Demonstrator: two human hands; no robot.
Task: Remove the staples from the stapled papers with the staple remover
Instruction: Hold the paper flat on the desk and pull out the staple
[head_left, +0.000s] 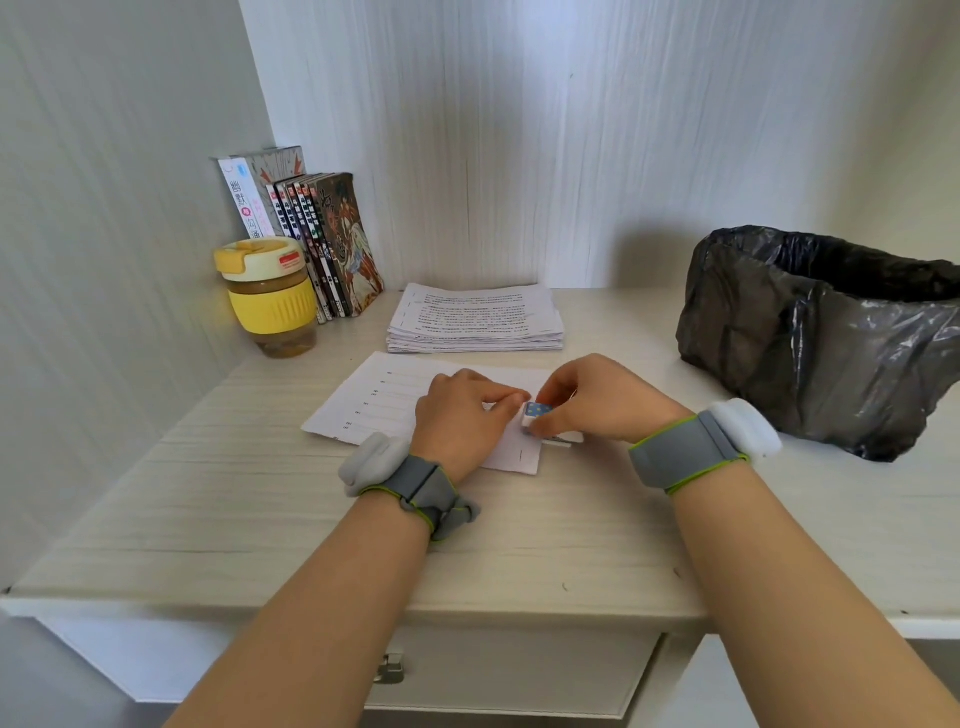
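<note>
The staple remover (535, 414) sits pinched in my right hand (597, 400) fingers at the stapled papers' (395, 400) near-right edge on the desk (260, 519), just right of my left hand (460, 415) fingers pressing the sheet flat.

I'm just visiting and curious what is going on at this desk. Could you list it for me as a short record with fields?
Activity: pulling staples from papers
Left hand: presses on the stapled papers
Right hand: pinches the small blue staple remover at the papers' right edge
Paper stack: lies behind the hands, near the wall
Bin: black-lined, at the right
Cup: yellow, at the left, beside a row of books
Desk: pale wood
</note>
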